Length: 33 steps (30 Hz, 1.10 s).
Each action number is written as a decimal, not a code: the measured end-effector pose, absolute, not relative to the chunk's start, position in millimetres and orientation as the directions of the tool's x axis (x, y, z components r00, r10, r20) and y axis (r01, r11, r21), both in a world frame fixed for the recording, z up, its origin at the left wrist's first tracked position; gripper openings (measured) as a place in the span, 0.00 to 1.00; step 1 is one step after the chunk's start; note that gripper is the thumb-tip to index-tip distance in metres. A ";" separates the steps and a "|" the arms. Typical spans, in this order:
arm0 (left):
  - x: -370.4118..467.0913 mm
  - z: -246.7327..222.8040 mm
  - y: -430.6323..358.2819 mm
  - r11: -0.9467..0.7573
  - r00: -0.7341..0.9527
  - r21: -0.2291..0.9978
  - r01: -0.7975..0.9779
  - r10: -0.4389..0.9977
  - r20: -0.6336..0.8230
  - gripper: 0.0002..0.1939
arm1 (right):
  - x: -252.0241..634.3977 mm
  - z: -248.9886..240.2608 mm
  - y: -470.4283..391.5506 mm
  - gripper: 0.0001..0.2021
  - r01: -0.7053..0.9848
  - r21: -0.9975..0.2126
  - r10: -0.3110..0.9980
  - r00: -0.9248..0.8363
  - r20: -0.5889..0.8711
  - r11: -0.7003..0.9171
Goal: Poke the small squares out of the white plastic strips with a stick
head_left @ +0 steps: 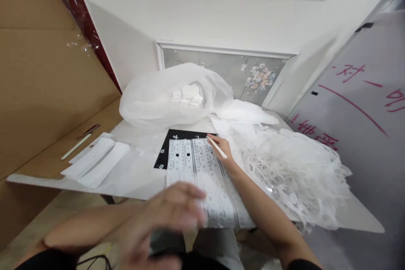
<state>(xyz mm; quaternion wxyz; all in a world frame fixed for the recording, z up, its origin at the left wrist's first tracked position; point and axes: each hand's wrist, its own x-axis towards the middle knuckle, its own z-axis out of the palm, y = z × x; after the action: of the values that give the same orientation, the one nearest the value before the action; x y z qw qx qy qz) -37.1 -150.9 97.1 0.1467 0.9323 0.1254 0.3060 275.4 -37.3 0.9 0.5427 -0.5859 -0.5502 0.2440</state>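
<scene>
My right hand (223,148) is closed around a slim white pen-like tool (218,147). Its tip end is near the top right of a white printed sheet (205,177), marked with rows of small circles and black squares. Beneath the sheet's far end lies a black board (163,149) with white marks. Closer to the camera, my left hand (171,215) is raised above the sheet's near left side. Motion blurs it, but its fingers are stretched out, the thumb is apart, and nothing shows between them.
White paper-like pieces (95,160) lie at left beside another slim white stick (76,147). A translucent bag (145,97) holding white pieces stands at the back. Tangled white strips (294,168) cover the right side. Cardboard (47,71) rises at left, a whiteboard (354,135) at right.
</scene>
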 end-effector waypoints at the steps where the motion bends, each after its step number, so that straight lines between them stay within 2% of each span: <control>1: -36.4 94.0 -138.4 -0.915 0.771 0.380 0.134 0.338 0.540 0.41 | 268.6 3.3 -40.4 0.21 0.334 -0.925 0.924 0.265 0.276 0.180; 3: -36.9 82.4 -103.9 -0.879 0.743 0.438 0.191 0.421 0.520 0.36 | 250.7 8.9 -48.7 0.21 0.256 -0.955 0.953 0.220 0.210 0.151; 4: -39.3 74.1 -85.3 -0.855 0.702 0.437 0.280 0.493 0.515 0.35 | 240.5 11.9 -53.7 0.21 0.234 -0.961 0.963 0.187 0.196 0.150; 6: -48.1 54.7 -53.4 -0.786 0.699 0.420 0.453 0.606 0.381 0.40 | 220.0 17.6 -63.8 0.19 0.218 -0.958 0.973 0.091 0.211 0.187; 8: -58.5 35.3 -34.0 -0.751 0.713 0.387 0.536 0.648 0.270 0.48 | 203.1 20.9 -72.9 0.17 0.228 -0.942 0.969 -0.048 0.240 0.245; 11: -66.0 14.4 -24.8 -0.739 0.744 0.384 0.554 0.646 0.168 0.51 | 187.9 19.0 -82.6 0.15 0.287 -0.909 0.947 -0.204 0.250 0.302; 16: -60.4 2.7 -22.4 -0.774 0.806 0.326 0.544 0.590 0.056 0.48 | 181.6 7.7 -88.7 0.13 0.355 -0.857 0.916 -0.289 0.279 0.374; 24: -60.7 3.0 -23.9 -0.783 0.813 0.288 0.551 0.582 0.026 0.47 | 181.4 3.0 -87.5 0.12 0.393 -0.822 0.899 -0.324 0.295 0.412; 33: -58.2 2.8 -24.1 -0.764 0.801 0.321 0.560 0.598 0.025 0.47 | 182.3 1.7 -88.1 0.09 0.386 -0.793 0.870 -0.352 0.345 0.471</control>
<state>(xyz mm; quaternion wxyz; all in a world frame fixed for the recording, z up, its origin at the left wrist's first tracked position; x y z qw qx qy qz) -58.2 -24.1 2.8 0.1505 0.9369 0.3092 0.0632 182.3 -88.1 1.7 0.3927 -0.4118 -0.7625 0.3080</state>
